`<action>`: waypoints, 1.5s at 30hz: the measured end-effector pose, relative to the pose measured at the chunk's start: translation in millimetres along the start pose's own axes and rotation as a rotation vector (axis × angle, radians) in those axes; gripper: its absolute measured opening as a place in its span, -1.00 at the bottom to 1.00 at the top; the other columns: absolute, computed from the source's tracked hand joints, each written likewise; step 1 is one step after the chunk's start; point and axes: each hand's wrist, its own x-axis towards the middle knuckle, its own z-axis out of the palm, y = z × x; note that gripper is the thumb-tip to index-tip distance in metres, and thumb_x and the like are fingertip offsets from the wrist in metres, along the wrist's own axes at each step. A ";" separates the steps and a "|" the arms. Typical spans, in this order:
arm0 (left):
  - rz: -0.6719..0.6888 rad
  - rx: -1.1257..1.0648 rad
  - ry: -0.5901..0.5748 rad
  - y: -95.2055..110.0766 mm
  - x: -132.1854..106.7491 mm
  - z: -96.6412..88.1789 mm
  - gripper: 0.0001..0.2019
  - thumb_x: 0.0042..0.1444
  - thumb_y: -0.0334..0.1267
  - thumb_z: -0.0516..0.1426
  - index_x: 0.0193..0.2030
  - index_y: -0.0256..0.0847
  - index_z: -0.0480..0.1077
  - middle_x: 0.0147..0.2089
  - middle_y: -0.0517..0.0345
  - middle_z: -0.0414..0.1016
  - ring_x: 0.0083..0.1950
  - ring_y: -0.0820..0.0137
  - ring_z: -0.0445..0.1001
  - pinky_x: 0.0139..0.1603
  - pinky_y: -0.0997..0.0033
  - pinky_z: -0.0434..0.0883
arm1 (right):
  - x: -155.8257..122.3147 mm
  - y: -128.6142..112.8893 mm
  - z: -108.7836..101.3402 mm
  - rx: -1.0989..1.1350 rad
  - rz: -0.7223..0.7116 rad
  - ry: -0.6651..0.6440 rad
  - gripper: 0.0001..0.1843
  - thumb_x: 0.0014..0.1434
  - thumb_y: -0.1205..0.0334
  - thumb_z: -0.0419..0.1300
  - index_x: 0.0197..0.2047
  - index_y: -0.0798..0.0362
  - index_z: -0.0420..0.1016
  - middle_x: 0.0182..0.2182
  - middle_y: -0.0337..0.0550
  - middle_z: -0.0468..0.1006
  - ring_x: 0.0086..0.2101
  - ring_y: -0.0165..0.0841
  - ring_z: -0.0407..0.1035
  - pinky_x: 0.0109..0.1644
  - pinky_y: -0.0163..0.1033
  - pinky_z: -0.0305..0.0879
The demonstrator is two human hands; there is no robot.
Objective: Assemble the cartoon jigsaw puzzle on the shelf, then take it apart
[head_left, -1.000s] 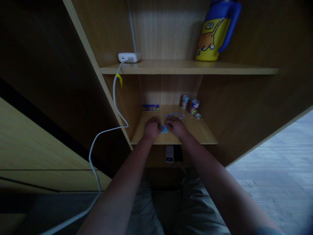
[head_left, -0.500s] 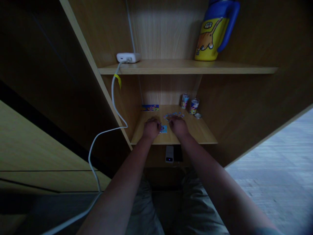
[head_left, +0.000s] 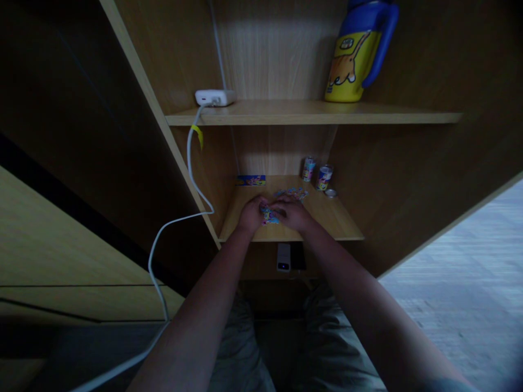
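Observation:
My left hand [head_left: 251, 214] and my right hand [head_left: 291, 211] meet over the lower shelf, fingertips nearly touching. Between and below them lies a colourful joined patch of jigsaw puzzle [head_left: 270, 216], partly hidden by the fingers. The left fingers are closed, with a small bright puzzle piece at their tips by the patch's upper left. Bent into a pinch, the right fingers reach to the patch; what they hold is hidden. Just behind my right hand is a pile of loose puzzle pieces [head_left: 295, 193].
Two small printed cans [head_left: 309, 169] stand at the shelf's back right, beside a round lid [head_left: 330, 193]. A printed strip [head_left: 250, 180] lies at back left. Above are a blue-yellow mug [head_left: 350, 60] and a white adapter [head_left: 214, 98]; its cable [head_left: 154, 250] hangs left. Below sits a power bank [head_left: 283, 257].
My right hand has moved left from the loose pieces to the joined patch. My left hand has shifted slightly, and the two hands are now close together.

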 end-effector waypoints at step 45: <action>0.243 0.230 -0.138 7.9 -2.1 1.1 -0.64 0.22 -0.51 0.22 0.02 -0.02 0.70 0.14 0.13 0.75 0.25 0.13 0.59 0.43 0.01 0.42 | 2.2 0.7 -4.1 -0.098 0.268 -0.002 -0.92 0.40 0.28 0.34 -0.13 -0.02 0.71 -0.05 -0.01 0.74 0.07 -0.12 0.54 0.30 -0.01 0.37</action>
